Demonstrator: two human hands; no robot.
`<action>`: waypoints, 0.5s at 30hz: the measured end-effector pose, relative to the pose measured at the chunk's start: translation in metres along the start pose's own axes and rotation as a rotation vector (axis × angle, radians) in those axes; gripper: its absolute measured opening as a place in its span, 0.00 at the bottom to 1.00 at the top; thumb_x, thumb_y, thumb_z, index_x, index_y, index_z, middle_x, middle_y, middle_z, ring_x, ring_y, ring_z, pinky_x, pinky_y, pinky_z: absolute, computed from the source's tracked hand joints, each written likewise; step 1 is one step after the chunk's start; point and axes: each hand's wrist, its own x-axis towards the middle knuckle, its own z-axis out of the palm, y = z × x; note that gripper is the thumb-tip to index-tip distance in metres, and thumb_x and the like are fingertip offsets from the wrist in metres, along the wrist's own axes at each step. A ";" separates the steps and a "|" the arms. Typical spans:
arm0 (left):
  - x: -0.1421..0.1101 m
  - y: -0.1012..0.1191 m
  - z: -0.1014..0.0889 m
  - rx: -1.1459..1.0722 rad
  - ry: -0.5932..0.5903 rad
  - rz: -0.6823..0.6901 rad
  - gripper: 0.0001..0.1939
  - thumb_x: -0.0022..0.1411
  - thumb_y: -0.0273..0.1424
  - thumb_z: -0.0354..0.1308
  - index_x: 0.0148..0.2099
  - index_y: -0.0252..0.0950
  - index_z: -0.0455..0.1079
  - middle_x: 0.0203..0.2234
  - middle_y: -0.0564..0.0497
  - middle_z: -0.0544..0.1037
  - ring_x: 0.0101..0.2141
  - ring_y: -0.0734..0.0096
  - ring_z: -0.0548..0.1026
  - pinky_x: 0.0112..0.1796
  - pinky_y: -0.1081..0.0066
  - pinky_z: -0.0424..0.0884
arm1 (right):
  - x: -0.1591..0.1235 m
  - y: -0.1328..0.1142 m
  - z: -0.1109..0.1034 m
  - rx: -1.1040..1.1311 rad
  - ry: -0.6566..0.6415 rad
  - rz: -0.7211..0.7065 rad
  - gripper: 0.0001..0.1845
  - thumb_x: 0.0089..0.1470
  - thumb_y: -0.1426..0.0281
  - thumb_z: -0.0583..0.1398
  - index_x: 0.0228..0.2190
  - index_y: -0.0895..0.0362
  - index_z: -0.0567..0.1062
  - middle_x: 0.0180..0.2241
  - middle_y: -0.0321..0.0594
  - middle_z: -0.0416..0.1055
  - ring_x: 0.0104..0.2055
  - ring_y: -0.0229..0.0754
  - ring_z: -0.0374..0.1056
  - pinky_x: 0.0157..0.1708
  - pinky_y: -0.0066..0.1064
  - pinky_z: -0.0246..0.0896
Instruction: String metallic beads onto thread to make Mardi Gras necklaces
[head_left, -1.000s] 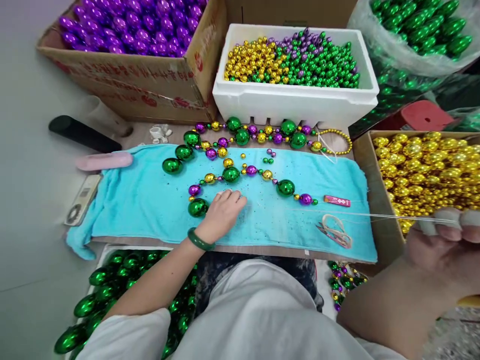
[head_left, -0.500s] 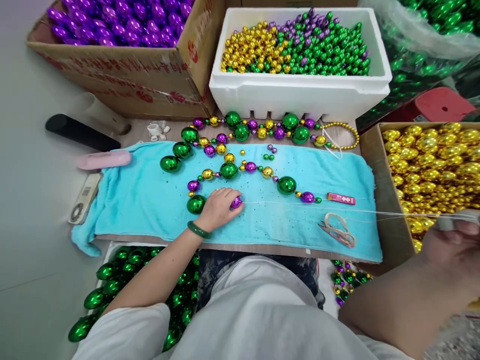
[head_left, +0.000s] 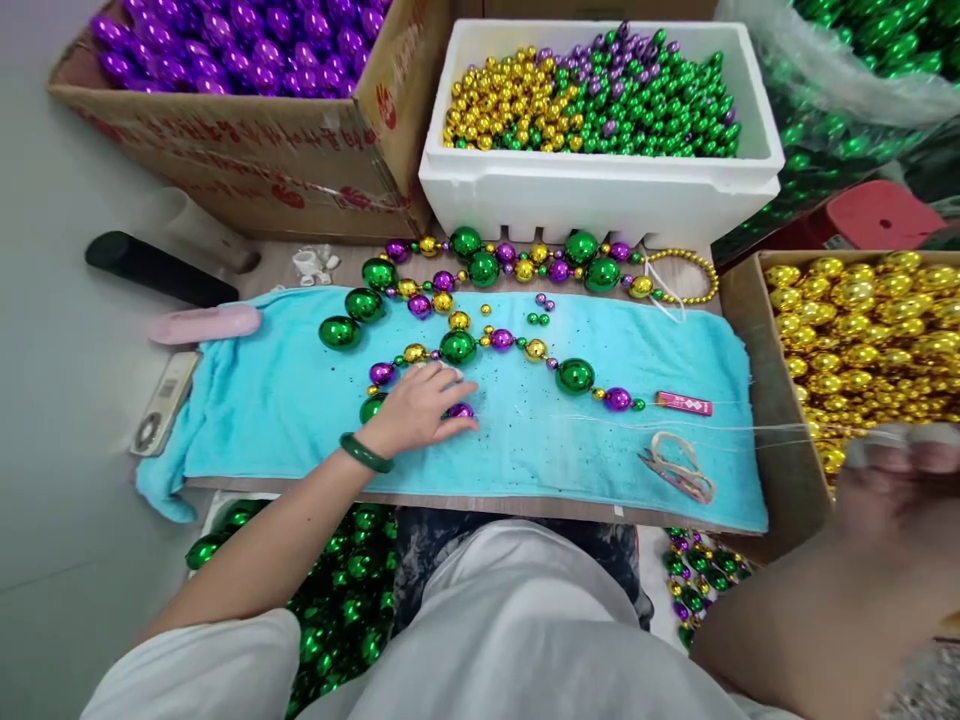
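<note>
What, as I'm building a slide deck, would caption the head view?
Left hand open around a purple bead on a blue towel; right hand holding thread near gold beads.

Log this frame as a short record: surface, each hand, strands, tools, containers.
Surface: blue towel
Left hand: open, fingers spread beside a purple bead; contact unclear
Right hand: blurred, at the right edge, closed on thread
Near strand: green, purple and gold beads, curving across the towel
Far strand: in front of the foam box, a gold loop at its right end
Tools: scissors, towel's right side
Containers: foam box, small gold, purple and green beads; carton, purple beads
</note>
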 end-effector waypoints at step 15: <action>0.154 -0.052 0.009 -0.049 -0.244 -0.456 0.11 0.55 0.26 0.59 0.40 0.36 0.79 0.37 0.41 0.81 0.45 0.51 0.75 0.47 0.59 0.68 | -0.119 0.085 0.064 -0.423 -0.916 0.226 0.14 0.57 0.58 0.58 0.31 0.56 0.69 0.17 0.29 0.58 0.19 0.32 0.54 0.18 0.25 0.50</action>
